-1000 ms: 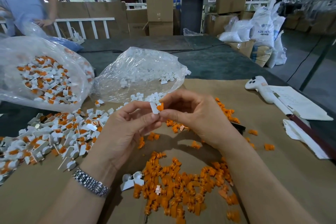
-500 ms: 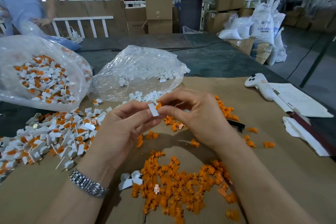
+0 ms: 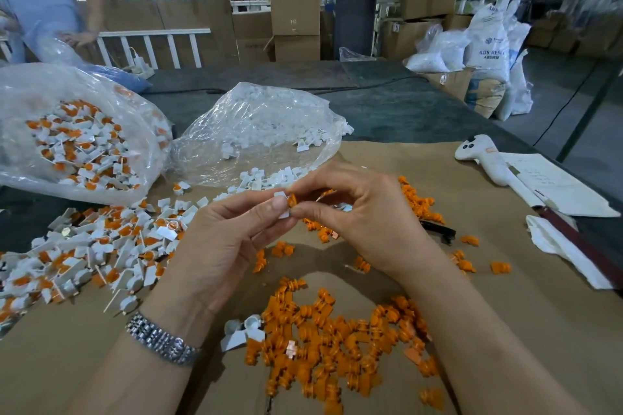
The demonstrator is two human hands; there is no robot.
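Presently, both hands meet in the air above the middle of the cardboard-covered surface [image 3: 505,307]. The left hand [image 3: 229,246] pinches a small white plastic piece [image 3: 280,195] between thumb and forefinger. The right hand [image 3: 364,222] pinches an orange plug [image 3: 292,201] at its fingertips, and the plug touches the white piece. Both items are held clear of the surface.

A loose pile of orange plugs [image 3: 337,340] lies below the hands. To the left, a heap of joined white-and-orange pieces [image 3: 94,246] spreads up to a clear bag [image 3: 40,87] holding more of the same. A second clear bag [image 3: 269,111], holding plain white pieces, lies beyond the hands. A white controller [image 3: 482,155] and a paper sheet [image 3: 556,185] rest at the right.
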